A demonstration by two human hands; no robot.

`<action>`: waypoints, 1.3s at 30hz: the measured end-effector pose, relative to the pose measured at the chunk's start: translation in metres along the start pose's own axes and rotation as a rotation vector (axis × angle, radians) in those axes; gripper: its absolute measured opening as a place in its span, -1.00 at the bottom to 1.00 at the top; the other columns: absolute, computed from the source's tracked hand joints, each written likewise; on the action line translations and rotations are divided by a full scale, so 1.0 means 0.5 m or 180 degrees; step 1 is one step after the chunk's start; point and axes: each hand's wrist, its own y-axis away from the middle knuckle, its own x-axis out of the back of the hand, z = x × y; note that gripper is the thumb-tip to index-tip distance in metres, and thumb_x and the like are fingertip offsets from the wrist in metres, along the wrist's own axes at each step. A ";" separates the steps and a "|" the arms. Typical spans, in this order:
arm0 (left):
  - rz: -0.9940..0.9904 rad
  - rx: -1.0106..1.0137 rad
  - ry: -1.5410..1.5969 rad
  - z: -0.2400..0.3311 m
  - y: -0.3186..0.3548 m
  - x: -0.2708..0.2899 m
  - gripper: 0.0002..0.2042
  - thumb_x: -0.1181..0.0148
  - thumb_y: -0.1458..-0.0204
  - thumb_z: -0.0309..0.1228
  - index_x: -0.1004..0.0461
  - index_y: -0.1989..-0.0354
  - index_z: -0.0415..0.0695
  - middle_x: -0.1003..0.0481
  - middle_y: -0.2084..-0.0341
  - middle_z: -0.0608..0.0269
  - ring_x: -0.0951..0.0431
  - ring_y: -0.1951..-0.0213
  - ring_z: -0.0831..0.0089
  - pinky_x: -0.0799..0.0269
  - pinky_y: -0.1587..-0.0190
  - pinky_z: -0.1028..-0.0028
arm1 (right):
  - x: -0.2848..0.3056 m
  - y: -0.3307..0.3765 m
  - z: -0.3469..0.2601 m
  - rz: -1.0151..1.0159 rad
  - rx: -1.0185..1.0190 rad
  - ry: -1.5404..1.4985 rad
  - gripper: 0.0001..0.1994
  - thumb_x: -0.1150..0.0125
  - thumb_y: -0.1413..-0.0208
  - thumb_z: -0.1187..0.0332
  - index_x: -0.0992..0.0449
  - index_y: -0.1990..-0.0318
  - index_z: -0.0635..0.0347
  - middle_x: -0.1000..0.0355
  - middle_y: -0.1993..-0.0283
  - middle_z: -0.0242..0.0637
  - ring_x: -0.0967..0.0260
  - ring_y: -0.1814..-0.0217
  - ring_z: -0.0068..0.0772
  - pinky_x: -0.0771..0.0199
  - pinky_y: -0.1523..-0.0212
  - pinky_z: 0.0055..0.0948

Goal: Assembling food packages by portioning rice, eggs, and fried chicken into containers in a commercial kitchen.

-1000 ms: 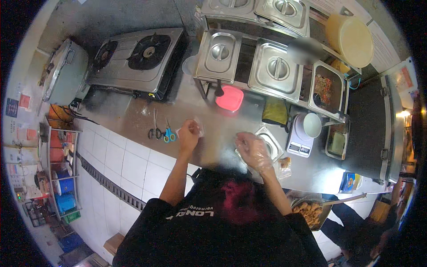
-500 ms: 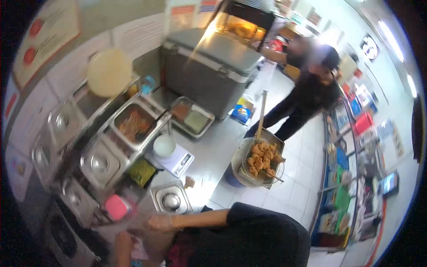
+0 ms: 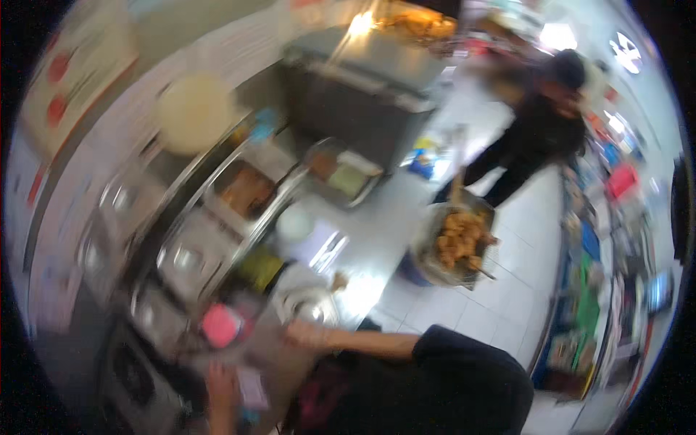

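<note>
Showing just right of the left hand (image 3: 222,383), a pale, flat, rectangular packet (image 3: 252,389): probably light, limp and slippery, best pinched by an edge. Too blurred; I can't tell whether that hand grips it, or whether the right hand (image 3: 304,336) is closed.

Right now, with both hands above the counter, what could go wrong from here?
The right hand appears close to the steel lid, so it could perhaps bump it. The pale flat item by the left hand might slip; blur hides any grip. A long handle rises beside the fried pieces, near the co-worker's legs, and might get caught.
</note>
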 end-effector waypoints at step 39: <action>0.2503 0.0479 0.4427 0.534 -0.013 -0.095 -0.84 -0.19 -0.23 -0.50 -0.61 0.12 -0.32 -0.61 0.28 0.25 -0.57 0.24 0.57 -0.49 0.13 0.55 | 0.334 0.073 -0.252 0.1365 0.0605 -0.0906 -0.74 -0.31 -0.01 0.50 -0.64 0.09 0.20 -0.50 0.23 -0.15 -0.49 0.20 -0.08 -0.50 0.18 -0.26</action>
